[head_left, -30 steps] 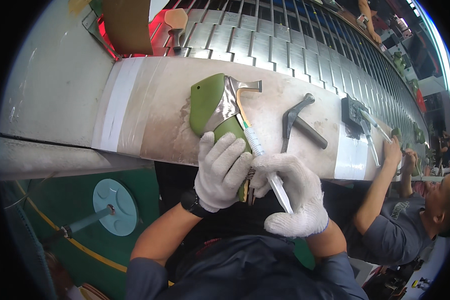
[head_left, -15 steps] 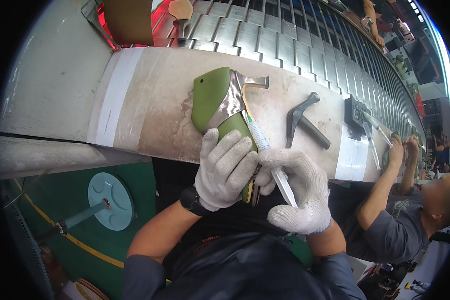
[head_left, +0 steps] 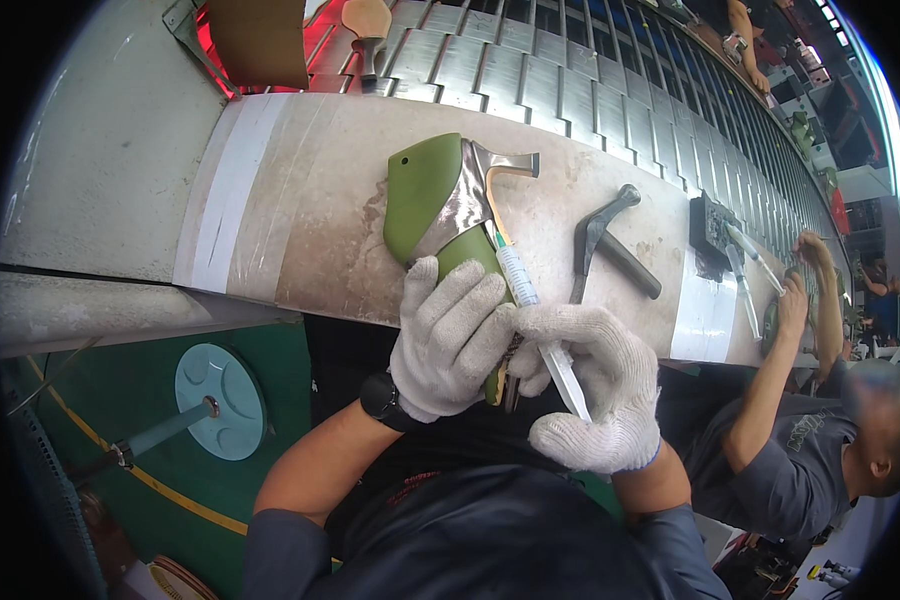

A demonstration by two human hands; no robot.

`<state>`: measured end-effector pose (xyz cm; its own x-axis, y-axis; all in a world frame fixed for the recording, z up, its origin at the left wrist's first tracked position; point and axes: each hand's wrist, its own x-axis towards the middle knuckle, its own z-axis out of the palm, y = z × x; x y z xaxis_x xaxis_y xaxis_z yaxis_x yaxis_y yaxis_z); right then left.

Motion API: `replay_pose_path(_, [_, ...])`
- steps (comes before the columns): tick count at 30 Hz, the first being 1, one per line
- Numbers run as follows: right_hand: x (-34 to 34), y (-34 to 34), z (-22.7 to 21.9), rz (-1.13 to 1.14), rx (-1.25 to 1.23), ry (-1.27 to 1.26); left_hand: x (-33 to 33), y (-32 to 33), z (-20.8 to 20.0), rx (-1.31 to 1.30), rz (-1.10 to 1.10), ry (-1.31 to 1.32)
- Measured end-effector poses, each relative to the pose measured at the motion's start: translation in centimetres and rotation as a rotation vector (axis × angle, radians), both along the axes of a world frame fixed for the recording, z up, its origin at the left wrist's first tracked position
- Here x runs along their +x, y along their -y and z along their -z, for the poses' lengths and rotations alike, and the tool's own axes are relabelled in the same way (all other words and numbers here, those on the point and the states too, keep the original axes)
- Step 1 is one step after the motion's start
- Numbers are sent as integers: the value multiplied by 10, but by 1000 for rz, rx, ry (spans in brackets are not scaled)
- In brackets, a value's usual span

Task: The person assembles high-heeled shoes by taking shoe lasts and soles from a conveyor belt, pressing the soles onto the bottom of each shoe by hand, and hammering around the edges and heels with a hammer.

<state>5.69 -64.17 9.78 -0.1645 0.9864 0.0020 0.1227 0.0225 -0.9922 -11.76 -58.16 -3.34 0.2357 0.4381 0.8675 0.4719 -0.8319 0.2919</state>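
Observation:
In white knitted gloves, my left hand (head_left: pixel 452 340) is closed round the lower part of a green shoe last (head_left: pixel 423 195), which lies on its side over the bench edge. A shiny bronze-grey upper (head_left: pixel 458 212) with a high heel (head_left: pixel 512 164) sits on the last. My right hand (head_left: pixel 600 380) is closed round a syringe (head_left: pixel 517 275) with a white plunger (head_left: pixel 567 385). The syringe's green-based tip meets the edge between upper and sole; its exact contact is too small to tell. My right thumb is at the plunger's end.
On the bench (head_left: pixel 320 200), a hammer-headed tool (head_left: pixel 610 240) lies right of the shoe. Further right, a dark block (head_left: pixel 712 232) has syringes (head_left: pixel 755 255) by it. A slatted metal conveyor (head_left: pixel 530 65) runs behind. A co-worker (head_left: pixel 800 440) is at right; a blue round stool (head_left: pixel 220 400) stands lower left.
My hands and the shoe stay nearly still; my right thumb shifts slightly with the plunger end. The co-worker's one hand has risen, and the conveyor slats have moved a little to the right.

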Motion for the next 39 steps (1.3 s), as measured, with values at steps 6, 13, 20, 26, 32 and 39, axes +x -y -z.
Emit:
replay_pose_path(6, [-1,0,1,12,-25,1,0,0,-1,2,-6,-10])
replay_pose_path(13, [4,5,-12,-4,7,70,-5,-2,2,10,25,-25])
replay_pose_path(20, [43,41,-3,347,99,-42,7,-1,0,19,31,-37])
replay_pose_path(26, [133,14,22,909,184,-132,9,1,-1,52,26,-106])
replay_pose_path(32, [171,-12,32,946,165,-255,10,1,0,94,5,-159])
replay_pose_path(39, [150,2,49,992,175,-315,9,0,2,107,-18,-165])
